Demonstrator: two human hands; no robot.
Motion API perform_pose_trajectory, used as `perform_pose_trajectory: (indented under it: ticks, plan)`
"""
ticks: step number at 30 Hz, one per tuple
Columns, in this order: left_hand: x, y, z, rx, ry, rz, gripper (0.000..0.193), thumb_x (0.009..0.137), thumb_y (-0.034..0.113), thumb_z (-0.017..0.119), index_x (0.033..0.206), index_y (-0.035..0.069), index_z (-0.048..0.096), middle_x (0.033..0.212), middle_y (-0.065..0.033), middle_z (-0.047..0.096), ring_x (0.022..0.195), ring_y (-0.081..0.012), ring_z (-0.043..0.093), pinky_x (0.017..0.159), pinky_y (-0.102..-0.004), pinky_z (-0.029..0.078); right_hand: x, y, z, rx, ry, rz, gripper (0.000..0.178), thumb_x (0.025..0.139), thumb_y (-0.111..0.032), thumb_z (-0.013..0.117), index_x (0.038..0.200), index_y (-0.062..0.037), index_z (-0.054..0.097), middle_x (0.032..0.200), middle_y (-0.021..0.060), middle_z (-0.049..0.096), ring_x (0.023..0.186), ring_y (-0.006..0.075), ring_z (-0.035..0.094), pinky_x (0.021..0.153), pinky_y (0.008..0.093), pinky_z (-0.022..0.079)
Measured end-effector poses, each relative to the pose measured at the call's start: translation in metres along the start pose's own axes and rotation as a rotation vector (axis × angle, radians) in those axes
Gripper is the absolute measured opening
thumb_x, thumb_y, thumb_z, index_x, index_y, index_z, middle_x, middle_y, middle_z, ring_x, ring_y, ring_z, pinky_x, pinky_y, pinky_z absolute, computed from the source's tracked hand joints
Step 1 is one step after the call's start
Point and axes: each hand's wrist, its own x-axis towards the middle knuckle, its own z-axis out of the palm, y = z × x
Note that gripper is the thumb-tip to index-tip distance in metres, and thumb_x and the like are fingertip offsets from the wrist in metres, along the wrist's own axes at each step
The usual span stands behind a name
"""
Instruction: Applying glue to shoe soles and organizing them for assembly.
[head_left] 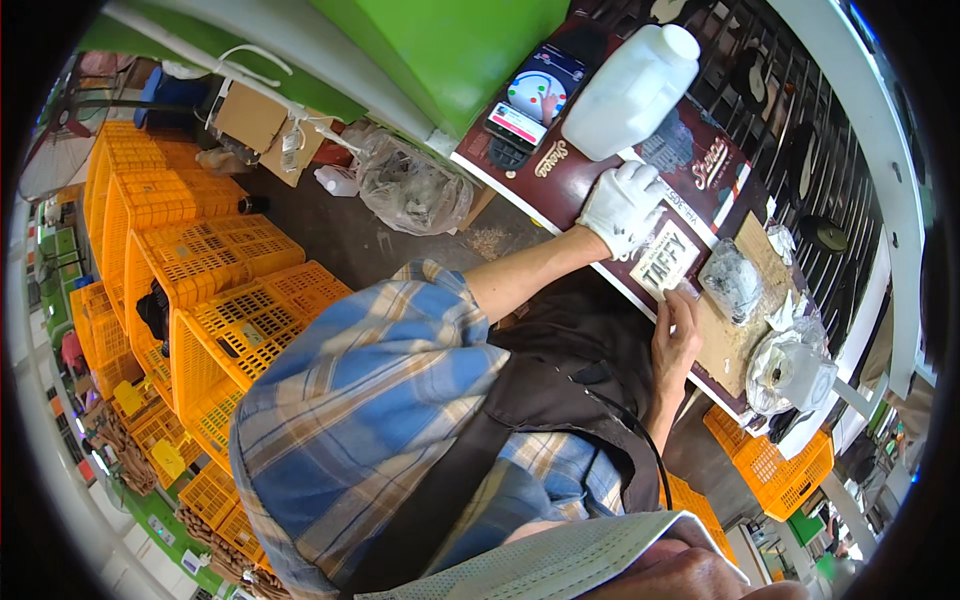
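Gloved left hand [622, 208] palm-down beside pale card [666, 258], fingers' hold unclear, bare right hand [678, 338] bent, fingers pinching card's edge

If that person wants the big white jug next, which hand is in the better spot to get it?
Probably the gloved left hand: it is close to the white jug. The bare right hand looks farther away, at the edge of the white lettered card.

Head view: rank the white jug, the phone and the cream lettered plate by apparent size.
Largest to smallest:
1. White jug
2. Phone
3. Cream lettered plate
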Motion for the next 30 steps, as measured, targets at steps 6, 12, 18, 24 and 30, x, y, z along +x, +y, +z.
perform_pose_trajectory:
  ticks: [6, 12, 18, 24, 30]
  plan:
    - [0.004, 0.000, 0.004, 0.122, -0.083, 0.001, 0.023, 0.076, 0.026, 0.063, 0.088, 0.006, 0.063, 0.092, -0.0131, 0.061, 0.090, -0.0314, 0.058, 0.081, -0.0414, 0.049, -0.038, 0.015, -0.033, -0.005, 0.095, 0.126, 0.015, 0.085, -0.001, 0.064, 0.100, -0.0012, 0.066, 0.097, 0.0169, 0.064, 0.086, 0.0328, 0.064, 0.075, 0.0375, 0.051]
    - [0.001, 0.007, 0.016, 0.281, -0.092, 0.184, 0.025, 0.085, 0.031, 0.062, 0.093, 0.008, 0.067, 0.094, -0.0168, 0.063, 0.091, -0.0353, 0.058, 0.086, -0.0447, 0.046, -0.109, 0.059, -0.067, -0.040, 0.298, 0.102, 0.016, 0.082, -0.007, 0.066, 0.098, -0.0039, 0.065, 0.095, 0.0133, 0.063, 0.085, 0.0324, 0.063, 0.074, 0.0392, 0.053]
    - [0.023, 0.007, 0.013, 0.399, -0.374, 0.226, 0.042, 0.092, 0.038, 0.053, 0.107, 0.002, 0.070, 0.110, -0.0209, 0.065, 0.103, -0.0363, 0.059, 0.094, -0.0429, 0.044, -0.206, 0.104, -0.104, -0.103, 0.623, 0.195, 0.006, 0.084, -0.013, 0.060, 0.086, -0.0083, 0.062, 0.087, 0.0094, 0.058, 0.083, 0.0289, 0.061, 0.072, 0.0398, 0.052]
    - [0.063, 0.123, 0.029, 0.270, -0.175, 0.102, 0.038, 0.095, 0.033, 0.055, 0.106, -0.001, 0.069, 0.108, -0.0169, 0.068, 0.100, -0.0290, 0.063, 0.091, -0.0363, 0.048, -0.332, 0.141, -0.136, -0.116, 0.772, 0.574, 0.007, 0.087, -0.014, 0.061, 0.089, -0.0095, 0.065, 0.088, 0.0064, 0.060, 0.085, 0.0261, 0.063, 0.071, 0.0388, 0.052]
    - [0.035, 0.305, 0.118, -0.094, -0.294, 0.807, 0.021, 0.093, 0.010, 0.061, 0.108, -0.003, 0.066, 0.108, -0.0157, 0.066, 0.102, -0.0279, 0.062, 0.091, -0.0363, 0.049, -0.459, 0.131, -0.154, 0.020, 1.172, 0.759, 0.013, 0.087, -0.015, 0.062, 0.095, -0.0073, 0.069, 0.088, 0.0088, 0.065, 0.083, 0.0271, 0.064, 0.073, 0.0349, 0.053]
